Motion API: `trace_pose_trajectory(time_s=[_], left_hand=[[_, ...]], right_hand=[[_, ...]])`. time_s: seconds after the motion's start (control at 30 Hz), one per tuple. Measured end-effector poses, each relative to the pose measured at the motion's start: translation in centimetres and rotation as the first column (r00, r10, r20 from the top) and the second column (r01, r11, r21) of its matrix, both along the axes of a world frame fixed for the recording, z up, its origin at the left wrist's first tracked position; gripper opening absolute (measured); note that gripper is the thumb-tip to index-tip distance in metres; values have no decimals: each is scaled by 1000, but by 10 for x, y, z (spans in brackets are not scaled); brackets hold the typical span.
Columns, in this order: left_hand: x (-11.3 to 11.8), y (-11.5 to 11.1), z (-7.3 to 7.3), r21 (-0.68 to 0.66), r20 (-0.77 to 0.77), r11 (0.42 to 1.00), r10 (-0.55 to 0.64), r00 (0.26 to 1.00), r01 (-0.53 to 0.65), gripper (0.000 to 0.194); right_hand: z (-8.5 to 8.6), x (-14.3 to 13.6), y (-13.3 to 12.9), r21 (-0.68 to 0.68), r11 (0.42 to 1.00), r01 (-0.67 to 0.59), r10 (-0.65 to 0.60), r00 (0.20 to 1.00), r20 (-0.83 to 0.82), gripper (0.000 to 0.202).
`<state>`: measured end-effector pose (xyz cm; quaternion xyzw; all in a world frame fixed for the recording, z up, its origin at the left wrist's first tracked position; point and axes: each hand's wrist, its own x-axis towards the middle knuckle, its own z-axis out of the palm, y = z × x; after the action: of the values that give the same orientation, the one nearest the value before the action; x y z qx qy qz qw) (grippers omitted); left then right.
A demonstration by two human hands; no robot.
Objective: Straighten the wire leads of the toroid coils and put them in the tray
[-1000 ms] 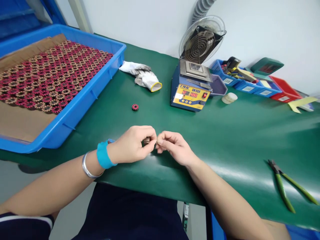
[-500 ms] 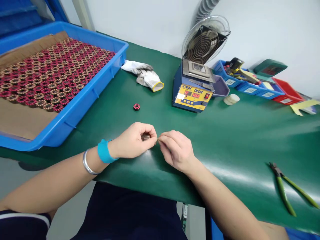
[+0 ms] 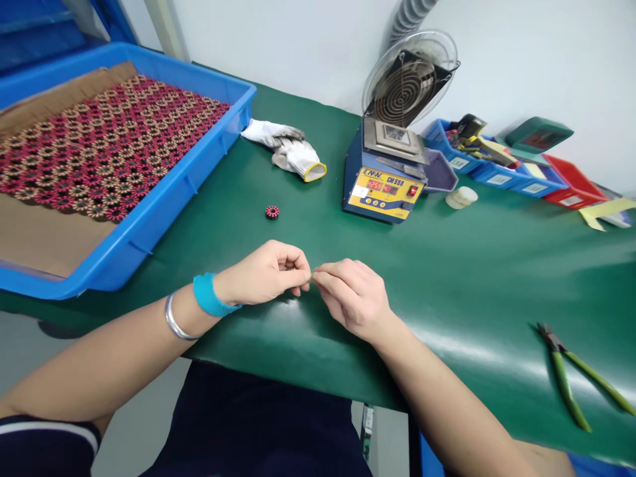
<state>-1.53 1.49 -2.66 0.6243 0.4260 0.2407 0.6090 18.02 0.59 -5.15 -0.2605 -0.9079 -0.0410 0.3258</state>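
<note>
Left hand (image 3: 263,275): fingers curled round a small part (image 3: 288,267), which they almost wholly cover; only a brownish sliver shows, its full shape and finish not determinable. Location: over the near side of the green bench (image 3: 472,285). Right hand (image 3: 352,295): fingertips pinched narrow against the left fingertips; whether they grip anything cannot be told. 1 toothed ring (image 3: 271,212), pink above and dark at the side, lies flat, far of the left hand. Blue tray (image 3: 119,258) at left holds rows of pink and tan rings (image 3: 124,152).
</note>
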Motion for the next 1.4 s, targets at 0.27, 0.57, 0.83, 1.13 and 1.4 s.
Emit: trace_pose_trajectory(time_s=[0.27,0.57,0.83,1.13,1.4], left_hand=[[3,-13,-8,762,-290,619,67,955,188,20],[9,-1,-7,-126,42,992,26,999,-20,13],[8,-8,-12,672,-253,734,104,962,97,12],[10,0,-10,69,-32,997,30,999,-27,16],[8,-10,-13,594,-187,805,121,975,13,8]], right_hand=[[-6,-11,-5,-864,428,-266,-189,908,-373,24],[2,-6,-2,-94,995,-26,13,990,-138,12],[-4,-12,-1,-859,454,-239,-173,922,-347,37],[-4,-6,4,-366,930,-31,-64,967,-246,21],[-9,-7,-2,-712,701,23,-246,946,-212,31]])
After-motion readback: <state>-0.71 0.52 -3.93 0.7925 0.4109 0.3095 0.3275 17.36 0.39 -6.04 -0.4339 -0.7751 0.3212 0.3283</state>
